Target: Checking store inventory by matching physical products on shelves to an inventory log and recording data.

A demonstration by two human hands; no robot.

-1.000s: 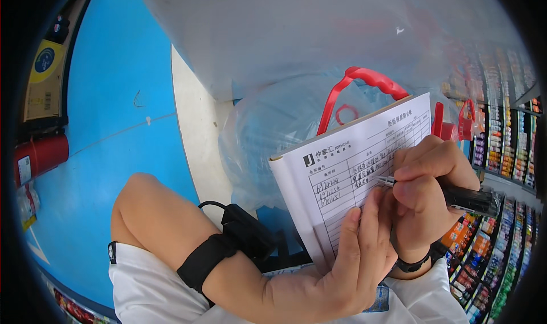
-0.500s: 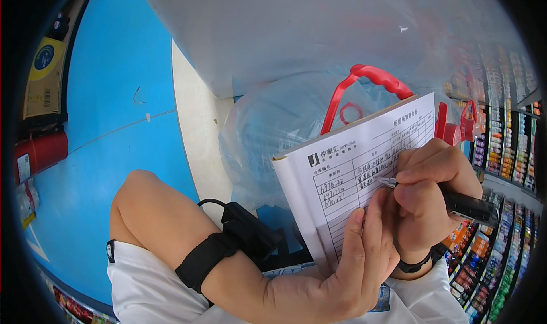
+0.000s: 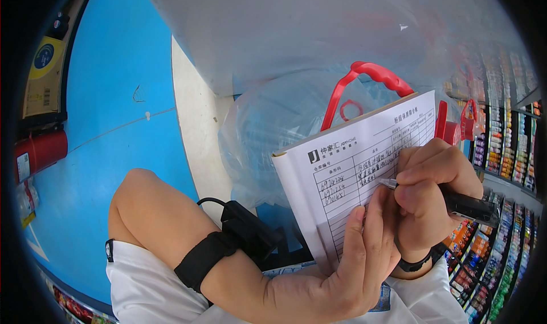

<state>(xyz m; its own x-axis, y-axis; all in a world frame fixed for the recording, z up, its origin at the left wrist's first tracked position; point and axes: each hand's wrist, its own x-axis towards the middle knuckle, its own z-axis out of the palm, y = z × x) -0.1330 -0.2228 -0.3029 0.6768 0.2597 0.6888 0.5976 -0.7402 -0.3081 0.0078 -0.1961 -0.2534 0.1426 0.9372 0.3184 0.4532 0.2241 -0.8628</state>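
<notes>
A white form pad (image 3: 330, 176) with a printed grid and a few handwritten lines leans tilted in front of me. My left hand (image 3: 353, 261) holds it at the lower edge, fingers stretched up over the page. My right hand (image 3: 430, 193) grips a black pen (image 3: 470, 207) and rests on the right part of the sheet. The pen's tip touches or hovers just above the written rows; which one, I cannot tell. The fingertips of both hands meet near the tip. Part of the grid is hidden under them.
Behind the pad are a red carrying handle (image 3: 384, 76) and clear plastic wrapping (image 3: 262, 124). Shelves of colourful packages (image 3: 501, 255) stand at the right. A cardboard box (image 3: 43, 93) and a red container (image 3: 43, 153) sit left on the blue floor (image 3: 125, 56). A black device (image 3: 245, 230) is strapped to my left forearm.
A little more handwriting shows in the lowest written row, and the pen tip has shifted slightly to the right. My left hand keeps its place on the pad.
</notes>
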